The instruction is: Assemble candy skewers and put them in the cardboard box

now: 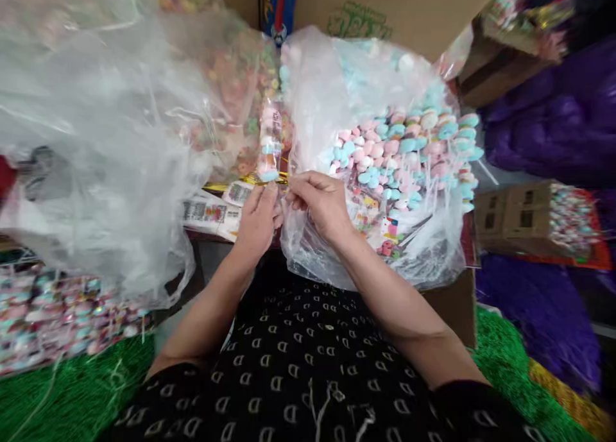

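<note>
Wrapped candy: marshmallow stack (271, 140) in clear wrap, pink, white and blue; upright in view, between the two big bags, lower end at the left fingertips.
Left hand: (258, 224) thumb and fingers closed on the wrap's lower end.
Right hand: (325, 201) just beside the left; thumb and forefinger pinched together, other fingers curled; cannot tell if anything thin is between the tips.
Gold ties: (216, 187) shiny strips behind the left hand, partly hidden.
White packets: (206, 212) dark print, left of the left hand, partly under it.
Right bag: big clear plastic (315, 102), just beyond the right hand; right forearm crosses its near edge.
Marshmallow sticks: (409, 147) pink, blue and white pile in the right bag, some poking out the right side.
Left bag: big cloudy plastic (110, 102); colourful candy blurred inside.
Cardboard: brown panel (414, 12) behind the bags, green print.
Right side: open box (514, 217) of small sweets, near purple wrapping (548, 115).
Lower left: pile of packed sweets (58, 314), blurred, beside green shreds (86, 391).
Clothing: black shirt (298, 365), pale D-like letters.
</note>
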Demonstrator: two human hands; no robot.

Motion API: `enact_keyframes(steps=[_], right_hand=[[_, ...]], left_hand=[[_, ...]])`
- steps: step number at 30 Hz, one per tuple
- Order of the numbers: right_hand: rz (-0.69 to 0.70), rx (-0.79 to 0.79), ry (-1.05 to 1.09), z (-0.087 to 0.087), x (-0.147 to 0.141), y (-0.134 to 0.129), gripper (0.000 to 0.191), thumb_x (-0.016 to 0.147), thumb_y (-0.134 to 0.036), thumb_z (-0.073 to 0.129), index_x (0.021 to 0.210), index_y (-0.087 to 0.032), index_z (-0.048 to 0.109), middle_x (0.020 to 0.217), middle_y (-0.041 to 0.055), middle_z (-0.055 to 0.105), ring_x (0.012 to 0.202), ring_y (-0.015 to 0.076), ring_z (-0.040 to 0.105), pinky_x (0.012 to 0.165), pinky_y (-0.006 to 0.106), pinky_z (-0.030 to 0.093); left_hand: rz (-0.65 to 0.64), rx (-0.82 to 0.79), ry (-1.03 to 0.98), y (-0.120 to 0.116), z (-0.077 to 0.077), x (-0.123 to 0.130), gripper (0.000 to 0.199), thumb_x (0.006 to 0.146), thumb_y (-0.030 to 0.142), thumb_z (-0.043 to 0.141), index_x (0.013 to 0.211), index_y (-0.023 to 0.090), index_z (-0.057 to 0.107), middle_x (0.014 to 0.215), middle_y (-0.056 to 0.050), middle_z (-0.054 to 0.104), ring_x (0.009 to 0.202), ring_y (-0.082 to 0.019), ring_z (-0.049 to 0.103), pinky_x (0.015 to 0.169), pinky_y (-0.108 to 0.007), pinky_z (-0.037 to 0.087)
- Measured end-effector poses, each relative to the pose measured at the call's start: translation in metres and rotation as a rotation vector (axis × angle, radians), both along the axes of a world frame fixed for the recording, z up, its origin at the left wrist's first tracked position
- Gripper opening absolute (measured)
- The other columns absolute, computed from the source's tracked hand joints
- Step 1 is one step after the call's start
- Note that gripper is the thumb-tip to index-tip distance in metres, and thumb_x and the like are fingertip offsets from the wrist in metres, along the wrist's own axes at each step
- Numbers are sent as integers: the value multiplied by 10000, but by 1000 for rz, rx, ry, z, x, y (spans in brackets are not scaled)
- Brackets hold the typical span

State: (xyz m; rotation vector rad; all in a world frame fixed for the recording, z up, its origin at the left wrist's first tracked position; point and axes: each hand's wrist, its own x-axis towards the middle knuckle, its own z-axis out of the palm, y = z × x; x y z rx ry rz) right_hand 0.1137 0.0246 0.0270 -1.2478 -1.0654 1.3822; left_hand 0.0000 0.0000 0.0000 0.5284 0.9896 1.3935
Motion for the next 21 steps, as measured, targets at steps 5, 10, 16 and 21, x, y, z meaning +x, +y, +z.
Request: enact_keyframes(steps=[5, 10, 16, 21], right_hand=[[-50, -44, -21, -8, 5, 4, 205, 803, -370, 732, 697, -200, 689, 611, -37, 700, 471, 64, 558, 461, 180, 405], [-75, -55, -93, -24, 8, 15, 276, 894, -426, 675, 733, -203, 655, 660, -18, 714, 470, 78, 571, 462, 198, 407], [42, 185, -432, -28, 16, 14, 345, 983, -512, 597, 1130, -235, 740, 954, 29, 781, 669, 150, 684, 684, 300, 569], [78, 346, -410, -10, 20, -3, 280, 988, -449, 625, 1135, -247, 752, 1025, 17, 780, 765, 136, 694, 758, 300, 590]], left_hand=[[69, 11, 24, 1, 1, -4, 452, 904, 451, 763, 712, 210, 433, 659, 65, 420, 453, -40, 274, 377, -177, 231], [70, 24, 58, 4, 3, -13, 442, 935, 511, 708, 704, 222, 464, 591, 77, 343, 436, -60, 266, 386, -208, 273], [40, 45, 59, 2, 2, -12, 427, 918, 505, 727, 700, 217, 500, 558, 81, 340, 426, -58, 274, 379, -206, 270], [14, 59, 88, -1, 3, -3, 431, 909, 496, 745, 726, 216, 473, 621, 69, 409, 455, -49, 297, 378, -176, 270]])
